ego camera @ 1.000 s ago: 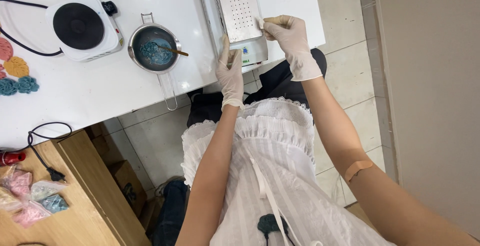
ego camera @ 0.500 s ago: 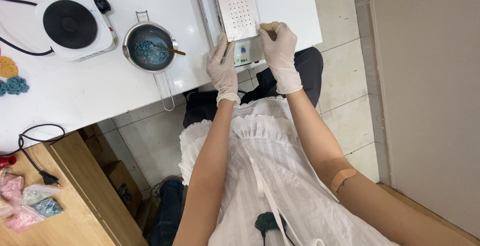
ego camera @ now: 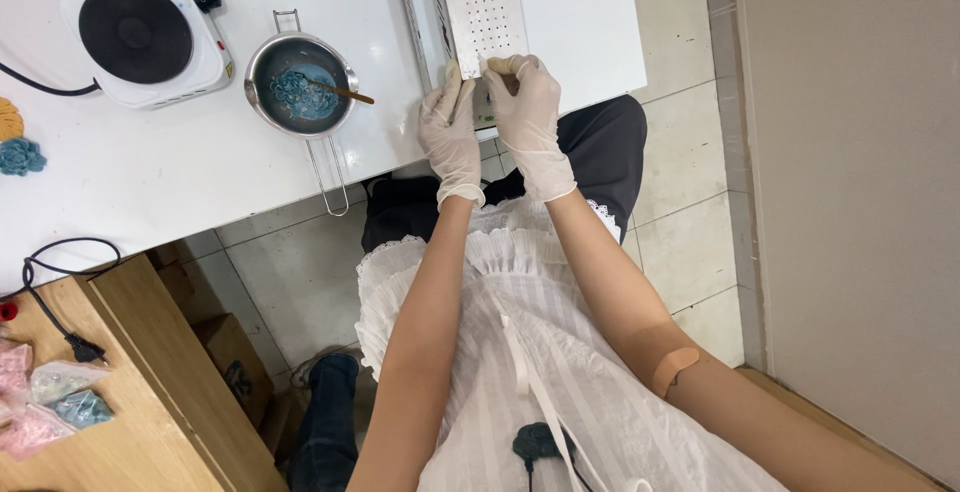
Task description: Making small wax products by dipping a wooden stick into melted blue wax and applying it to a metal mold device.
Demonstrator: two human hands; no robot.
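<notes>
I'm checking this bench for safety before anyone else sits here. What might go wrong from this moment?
The small pot of blue bits has its long handle past the table edge, so a knee or arm could tip it. The hot plate sits close beside the pot, its cord trailing. Both gloved hands, left hand and right hand, work at the perforated white plate near the table edge; it might slip off.

We bring our right hand [ego camera: 528, 117] in from three o'clock until it touches our left hand [ego camera: 450, 132] at the near end of the perforated plate [ego camera: 483, 2], fingertips meeting there.
</notes>
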